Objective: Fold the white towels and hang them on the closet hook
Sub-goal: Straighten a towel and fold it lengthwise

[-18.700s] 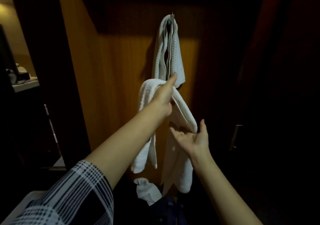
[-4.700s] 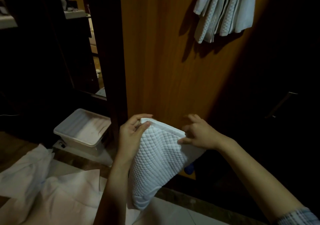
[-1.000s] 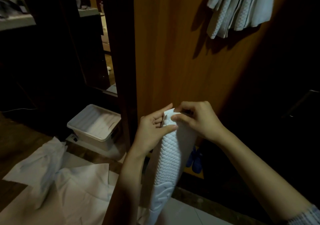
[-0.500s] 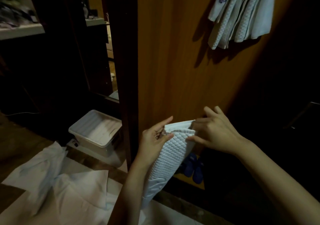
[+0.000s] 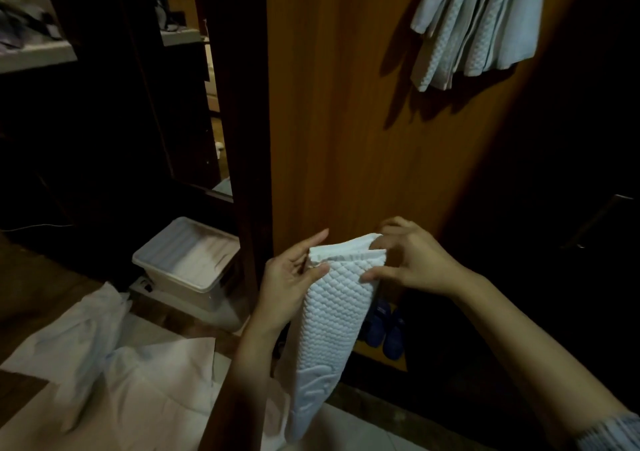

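While a wooden closet panel (image 5: 363, 121) fills the middle of the view, dark doorways are seen on either side of it. White sheets (image 5: 114, 381) are spread across the floor at lower left, crumpled in places. Hung towels (image 5: 481, 24) are bunched at the upper right against the panel, their lower ends fanned out; what they hang from is cut off by the top edge. A pale plastic bin (image 5: 188, 260) is set on the floor just left of the panel's dark edge post. In front of the panel a folded white towel (image 5: 332, 329), quilted in a diamond pattern, is held up by its top end and left to hang narrow and long toward the floor. Its left top corner is pinched by the left hand (image 5: 289, 277), thumb in front and fingers behind, so that grip is clamped on the towel. Its right top corner is taken by the right hand (image 5: 412, 260), whose curled fingers and thumb are likewise closed on the fabric's layered edge. Blue shoes (image 5: 384, 329) are partly seen behind the towel, low at the panel's foot.
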{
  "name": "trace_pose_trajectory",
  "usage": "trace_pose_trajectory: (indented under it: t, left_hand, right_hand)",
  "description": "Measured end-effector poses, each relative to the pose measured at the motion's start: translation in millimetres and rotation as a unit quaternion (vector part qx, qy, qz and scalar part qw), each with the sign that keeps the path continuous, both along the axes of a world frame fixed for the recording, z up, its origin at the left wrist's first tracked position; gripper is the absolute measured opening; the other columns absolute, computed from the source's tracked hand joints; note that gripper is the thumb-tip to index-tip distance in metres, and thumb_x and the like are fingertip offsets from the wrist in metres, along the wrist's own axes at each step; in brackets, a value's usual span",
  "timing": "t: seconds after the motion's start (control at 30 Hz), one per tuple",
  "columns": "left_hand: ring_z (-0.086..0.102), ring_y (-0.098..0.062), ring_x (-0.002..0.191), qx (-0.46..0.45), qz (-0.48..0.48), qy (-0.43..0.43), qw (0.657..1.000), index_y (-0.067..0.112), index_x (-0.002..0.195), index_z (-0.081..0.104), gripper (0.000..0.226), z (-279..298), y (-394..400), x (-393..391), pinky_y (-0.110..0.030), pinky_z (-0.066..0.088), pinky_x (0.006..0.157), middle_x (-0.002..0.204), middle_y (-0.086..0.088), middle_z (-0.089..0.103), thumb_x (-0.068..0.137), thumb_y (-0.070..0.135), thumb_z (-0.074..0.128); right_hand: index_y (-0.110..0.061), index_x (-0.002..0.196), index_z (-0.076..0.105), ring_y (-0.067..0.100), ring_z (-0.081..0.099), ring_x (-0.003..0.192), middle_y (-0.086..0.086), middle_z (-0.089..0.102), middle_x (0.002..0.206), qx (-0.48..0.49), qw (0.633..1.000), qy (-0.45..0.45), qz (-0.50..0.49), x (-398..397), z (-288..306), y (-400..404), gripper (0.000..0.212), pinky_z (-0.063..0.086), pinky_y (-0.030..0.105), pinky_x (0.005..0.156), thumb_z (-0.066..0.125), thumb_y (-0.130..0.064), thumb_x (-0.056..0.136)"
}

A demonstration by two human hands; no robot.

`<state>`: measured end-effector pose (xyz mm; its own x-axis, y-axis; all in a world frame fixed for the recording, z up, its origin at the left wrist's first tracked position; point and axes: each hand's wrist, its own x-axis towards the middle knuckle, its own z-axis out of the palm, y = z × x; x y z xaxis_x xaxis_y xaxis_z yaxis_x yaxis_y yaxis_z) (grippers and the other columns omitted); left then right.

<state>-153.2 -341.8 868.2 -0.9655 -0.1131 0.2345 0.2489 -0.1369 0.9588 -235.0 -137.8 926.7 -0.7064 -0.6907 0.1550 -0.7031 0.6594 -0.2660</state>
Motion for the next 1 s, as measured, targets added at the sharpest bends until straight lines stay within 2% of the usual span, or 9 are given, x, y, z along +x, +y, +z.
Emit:
trace_pose_trajectory:
  t: [0.1,0.2,0.27,0.33,0.47,0.6,0.7,0.8,1.0]
  left_hand:
    - [0.067,-0.004,0.097,-0.004,-0.002,0.005,1.0,0.033,0.113,0.061,0.045,4.1,2.2,-0.1,-0.014,0.052,0.076,0.102,0.02,0.07,0.083,-0.001,0.063]
    - [0.067,-0.005,0.098,0.017,0.004,0.019,1.0,0.038,0.11,0.064,0.043,11.3,0.1,-0.9,-0.015,0.053,0.075,0.104,0.018,0.07,0.08,0.006,0.065]
    - [0.067,-0.009,0.099,0.049,-0.007,0.03,0.998,0.043,0.107,0.067,0.041,15.3,-1.9,-2.5,-0.018,0.054,0.074,0.107,0.014,0.07,0.077,0.015,0.065]
    - [0.067,-0.013,0.101,0.075,-0.026,0.041,0.996,0.043,0.107,0.068,0.039,19.8,-1.5,-6.1,-0.021,0.055,0.074,0.11,0.01,0.07,0.076,0.019,0.066]
    - [0.067,-0.014,0.099,0.119,-0.065,0.068,0.988,0.037,0.109,0.069,0.037,31.4,5.7,-18.4,-0.023,0.055,0.075,0.108,0.004,0.071,0.077,0.019,0.069]
    - [0.066,-0.013,0.1,0.106,-0.095,0.069,0.987,0.034,0.116,0.062,0.045,46.2,-0.9,-35.7,-0.021,0.054,0.075,0.108,0.004,0.071,0.076,0.014,0.071]
    - [0.064,-0.012,0.106,-0.031,-0.136,-0.003,0.99,0.03,0.106,0.058,0.06,46.2,-9.7,-44.9,-0.015,0.051,0.073,0.101,0.016,0.07,0.053,0.02,0.085]
    - [0.065,-0.001,0.1,-0.118,-0.21,-0.05,0.969,0.027,0.096,0.065,0.05,32.6,-8.7,-48.3,-0.012,0.05,0.075,0.097,0.021,0.071,0.052,0.021,0.088]
    - [0.067,-0.001,0.092,-0.091,-0.17,-0.029,0.981,0.027,0.091,0.068,0.039,33.4,17.7,-58.4,-0.014,0.052,0.072,0.091,0.02,0.072,0.062,0.007,0.085]
  right_hand:
    - [-0.027,0.081,0.07,0.007,0.051,0.091,-0.007,0.064,0.086,0.007,1.0,0.011,0.01,-1.8,8.0,1.4,0.03,0.041,0.033,0.082,0.072,-0.055,0.069]
    - [-0.029,0.067,0.056,0.006,0.054,0.068,-0.012,0.056,0.07,-0.165,0.986,-0.033,-0.001,5.0,-0.7,-3.3,0.026,0.043,0.03,0.062,0.082,-0.034,0.069]
    - [-0.029,0.081,0.058,0.008,0.061,0.078,-0.01,0.062,0.083,-0.341,0.925,-0.167,-0.026,9.6,-10.6,-6.7,0.032,0.048,0.025,0.064,0.084,-0.019,0.066]
    - [-0.036,0.11,0.054,0.012,0.065,0.097,-0.011,0.066,0.103,-0.461,0.834,-0.3,-0.04,11.1,-24.0,-8.5,0.061,0.052,0.022,0.072,0.086,-0.018,0.061]
    - [-0.02,0.115,0.061,0.024,0.064,0.107,0.001,0.069,0.115,-0.469,0.752,-0.462,-0.024,16.9,-53.7,-21.1,0.077,0.054,0.029,0.081,0.089,-0.046,0.049]
    - [-0.028,0.094,0.074,0.02,0.07,0.094,-0.001,0.073,0.101,-0.545,0.742,-0.381,-0.084,12.2,-50.7,-30.8,0.046,0.055,0.033,0.075,0.087,-0.035,0.05]
    - [-0.031,0.092,0.075,0.019,0.071,0.09,-0.002,0.074,0.099,-0.586,0.731,-0.339,-0.09,3.4,-28.0,-33.3,0.035,0.056,0.028,0.068,0.08,-0.028,0.057]
    - [-0.028,0.09,0.075,0.018,0.071,0.088,-0.002,0.074,0.097,-0.627,0.714,-0.289,-0.114,-8.4,9.3,-34.0,0.029,0.056,0.025,0.065,0.079,-0.028,0.061]
    - [-0.021,0.098,0.07,0.015,0.071,0.088,-0.002,0.075,0.095,-0.665,0.702,-0.219,-0.13,-28.6,95.1,-32.0,0.032,0.056,0.021,0.067,0.08,-0.032,0.07]
